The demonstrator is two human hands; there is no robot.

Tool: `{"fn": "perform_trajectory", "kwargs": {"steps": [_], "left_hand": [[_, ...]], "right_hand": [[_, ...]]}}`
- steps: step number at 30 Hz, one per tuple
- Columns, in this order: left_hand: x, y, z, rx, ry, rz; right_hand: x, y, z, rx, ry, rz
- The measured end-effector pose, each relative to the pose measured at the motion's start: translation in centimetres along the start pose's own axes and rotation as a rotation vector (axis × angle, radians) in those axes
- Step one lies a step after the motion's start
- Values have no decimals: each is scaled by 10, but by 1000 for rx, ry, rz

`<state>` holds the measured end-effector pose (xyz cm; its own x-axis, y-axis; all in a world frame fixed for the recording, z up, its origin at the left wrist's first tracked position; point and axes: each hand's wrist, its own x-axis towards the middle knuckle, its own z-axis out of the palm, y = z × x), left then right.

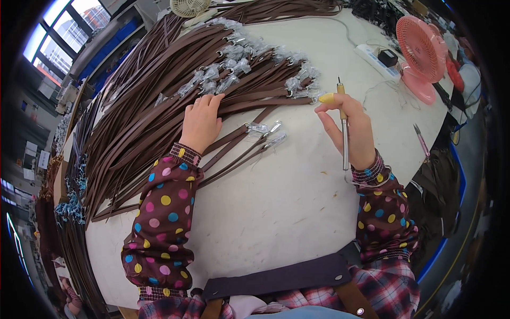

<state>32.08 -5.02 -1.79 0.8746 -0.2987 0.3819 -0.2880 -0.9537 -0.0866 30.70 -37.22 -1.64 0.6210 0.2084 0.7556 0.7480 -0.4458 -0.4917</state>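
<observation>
My left hand (201, 123) rests on a broad pile of brown straps (159, 114), its bent fingers over the upper strands and its thumb apart from them. Many strap ends carry metal hooks wrapped in clear plastic (234, 58). Below the pile, several separate straps end in wrapped hooks (271, 139), just right of my left wrist. My right hand (353, 130) holds a slim pen-shaped tool (345, 138) upright, with a metal shaft, a yellowish collar and a thin dark tip pointing away from me. A yellow cover (326, 99) is on one right fingertip.
A pink fan (422, 50) stands at the far right beside a white power strip (378, 62) with a black plug. Tweezers or a similar thin tool (422, 141) lie near the right edge of the white table (276, 212). Dark straps (438, 186) hang at the right.
</observation>
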Motion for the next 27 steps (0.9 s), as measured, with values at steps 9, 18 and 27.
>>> {"fn": "perform_trajectory", "kwargs": {"steps": [9,18,27], "left_hand": [[21,6,28,267,-69,-54],[-48,22,-12,-35,-26,-57],[-94,9,-26,-101,-141,65]], "right_hand": [[3,-4,-7,-17,8,-11],[2,-7,-6,4,-31,8],[0,-5,-1,4,-66,77]]}}
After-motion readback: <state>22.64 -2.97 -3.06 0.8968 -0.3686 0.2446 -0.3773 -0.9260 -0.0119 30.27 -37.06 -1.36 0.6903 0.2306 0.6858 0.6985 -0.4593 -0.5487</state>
